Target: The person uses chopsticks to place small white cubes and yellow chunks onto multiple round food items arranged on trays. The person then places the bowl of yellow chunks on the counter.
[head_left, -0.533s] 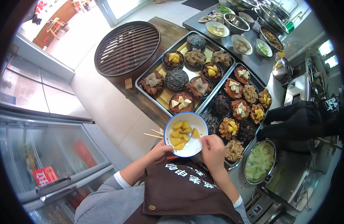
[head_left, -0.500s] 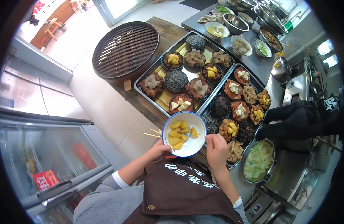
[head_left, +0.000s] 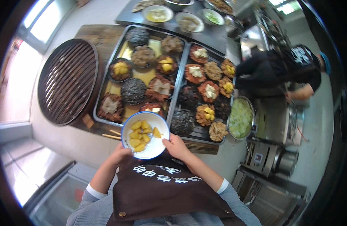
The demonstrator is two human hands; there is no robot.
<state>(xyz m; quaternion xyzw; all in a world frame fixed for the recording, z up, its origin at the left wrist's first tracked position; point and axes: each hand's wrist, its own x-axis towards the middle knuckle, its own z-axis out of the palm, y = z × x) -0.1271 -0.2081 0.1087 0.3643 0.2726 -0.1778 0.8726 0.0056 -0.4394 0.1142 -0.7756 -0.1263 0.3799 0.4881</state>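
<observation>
Both hands, left (head_left: pixel 119 155) at seven o'clock, right (head_left: pixel 176 146) at four, closed on bowl (head_left: pixel 145 134) of yellow chunks (head_left: pixel 139 135) held just short of trays (head_left: pixel 173 96); tilted, could spill chunks onto table (head_left: pixel 203 147).

We find few such things here. At the lower middle of the frame, the dark brown apron (head_left: pixel 169 192) carries a curved row of white printed characters across its top edge. At the upper right, the back of a co-worker's black shirt (head_left: pixel 303 62) bears a small white printed mark. At the lower left, behind a glass freezer lid (head_left: pixel 64 196), we make out a small red patch that may be a package, too blurred to tell. We see no screens or signs.
</observation>
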